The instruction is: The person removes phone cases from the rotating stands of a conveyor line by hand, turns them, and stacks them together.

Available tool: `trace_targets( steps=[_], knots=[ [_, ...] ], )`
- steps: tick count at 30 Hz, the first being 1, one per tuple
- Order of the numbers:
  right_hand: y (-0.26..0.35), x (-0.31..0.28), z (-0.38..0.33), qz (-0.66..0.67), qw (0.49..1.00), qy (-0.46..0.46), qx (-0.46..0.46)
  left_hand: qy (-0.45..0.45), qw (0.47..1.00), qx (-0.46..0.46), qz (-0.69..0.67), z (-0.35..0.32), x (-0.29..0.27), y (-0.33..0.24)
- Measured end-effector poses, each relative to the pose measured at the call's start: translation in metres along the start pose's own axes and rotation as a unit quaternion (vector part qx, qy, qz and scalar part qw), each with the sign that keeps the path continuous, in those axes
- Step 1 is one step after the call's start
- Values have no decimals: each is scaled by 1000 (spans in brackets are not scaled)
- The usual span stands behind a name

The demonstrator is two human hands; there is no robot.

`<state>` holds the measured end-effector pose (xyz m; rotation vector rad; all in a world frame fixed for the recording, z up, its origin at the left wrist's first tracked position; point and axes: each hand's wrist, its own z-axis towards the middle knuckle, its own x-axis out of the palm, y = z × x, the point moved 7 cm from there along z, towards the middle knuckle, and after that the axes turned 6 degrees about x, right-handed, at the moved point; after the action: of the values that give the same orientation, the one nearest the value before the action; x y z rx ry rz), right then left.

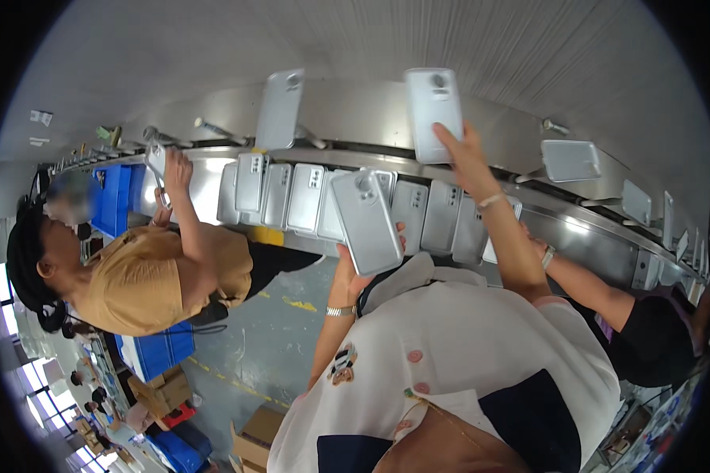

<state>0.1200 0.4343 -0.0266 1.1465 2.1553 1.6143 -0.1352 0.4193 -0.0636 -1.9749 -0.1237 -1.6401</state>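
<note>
In my left hand point(347, 272), a silver-grey phone case point(367, 225) lies in front of my chest with its camera opening at the upper end; my fingers wrap its edges. My raised right hand point(464, 154) grips the lower right edge of another pale phone case point(430, 98) at the metal line, thumb across its face. Whether a post stands behind that case is hidden. Between me and the line, a row of several similar phone cases point(304, 197) rests on the ledge, partly covered by the case in my left hand.
Along the line, posts carry more cases, such as a left case point(282, 106) and a right case point(570, 161). A bare post point(556, 126) stands between. At left a tan-shirted co-worker point(146, 272) handles a case; a black-sleeved arm point(592, 288) reaches in at right. Blue bins point(158, 351) and cardboard boxes point(256, 437) stand behind.
</note>
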Motion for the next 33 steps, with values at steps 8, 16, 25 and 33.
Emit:
trace_targets(
  steps=[8,16,25,33],
  knots=[
    [-30,32,-106,-242,949,131,-154,-67,997,-8,-22,19,-20,21],
    [-45,35,-88,-360,917,72,-155,-171,985,12,-3,10,-27,3],
    [-14,60,-14,8,993,119,-6,-163,981,24,-100,-9,-41,-3],
    [-3,5,-11,47,999,12,14,-155,984,19,-84,-16,-37,11]
  ],
)
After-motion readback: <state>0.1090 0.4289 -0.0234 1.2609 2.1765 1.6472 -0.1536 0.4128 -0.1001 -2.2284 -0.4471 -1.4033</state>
